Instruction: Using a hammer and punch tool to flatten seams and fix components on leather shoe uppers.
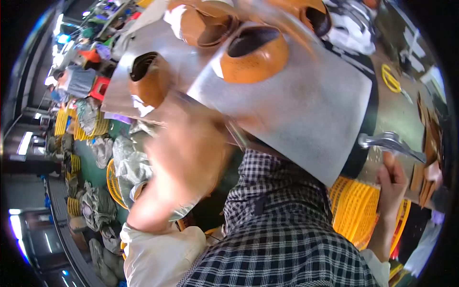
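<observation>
My right hand is wrapped round the handle of a hammer with a shiny metal head, at the right beside the work surface. My left hand is smeared by motion near the front edge of the left board; its fingers cannot be made out. Something orange-brown shows at its right side, too blurred to tell whether it is held. On the grey metal-looking plate stands a curled orange-brown leather piece with a dark inside. Another curled stack of leather pieces stands on the left board, just beyond my left hand.
More curled leather pieces lie at the far side. Yellow-handled scissors rest on the right-hand table. A yellow plastic basket stands below the plate's right corner. Left of me are sacks and baskets; people sit farther off.
</observation>
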Demonstrator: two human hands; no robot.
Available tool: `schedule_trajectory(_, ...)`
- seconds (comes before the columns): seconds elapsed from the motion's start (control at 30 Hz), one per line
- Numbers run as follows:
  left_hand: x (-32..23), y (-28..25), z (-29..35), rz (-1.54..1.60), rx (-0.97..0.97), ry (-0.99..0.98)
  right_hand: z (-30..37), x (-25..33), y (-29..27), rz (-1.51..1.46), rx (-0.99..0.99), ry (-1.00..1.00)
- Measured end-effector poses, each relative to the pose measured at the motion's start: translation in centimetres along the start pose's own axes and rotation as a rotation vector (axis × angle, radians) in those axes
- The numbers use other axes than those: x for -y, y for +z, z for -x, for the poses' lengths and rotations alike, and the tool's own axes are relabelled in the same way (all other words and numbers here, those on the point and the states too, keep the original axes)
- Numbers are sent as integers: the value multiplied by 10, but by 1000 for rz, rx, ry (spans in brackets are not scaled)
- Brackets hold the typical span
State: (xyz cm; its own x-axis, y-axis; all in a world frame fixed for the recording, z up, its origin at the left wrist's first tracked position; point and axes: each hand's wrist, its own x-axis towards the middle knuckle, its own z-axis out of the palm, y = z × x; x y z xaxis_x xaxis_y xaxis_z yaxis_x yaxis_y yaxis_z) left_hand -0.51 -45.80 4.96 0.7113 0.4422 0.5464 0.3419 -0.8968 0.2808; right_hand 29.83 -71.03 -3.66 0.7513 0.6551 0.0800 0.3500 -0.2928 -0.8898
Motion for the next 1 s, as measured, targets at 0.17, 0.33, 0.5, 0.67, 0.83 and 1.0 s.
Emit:
schedule_trajectory(0.17,189,-26,-24,-561,-135,-591,-6,-12,4,-293,-4,47)
schedule_trajectory(0.33,157,16,-18,-514,-293,-266,8,-6,20,-362,-24,220)
schedule_trajectory(0.5,55,88,-62,-16,-27,-18,1,11,14,-407,16,324)
schedule_trajectory(0.67,-31,56,-35,76,169,256,-3,10,-6,-277,-40,-25)
schedule_trajectory(0.83,-81,66,-1,431,621,445,-18,32,-12,68,82,-304)
schedule_trajectory(1.0,-70,68,15,692,666,279,8,32,13,158,316,-287)
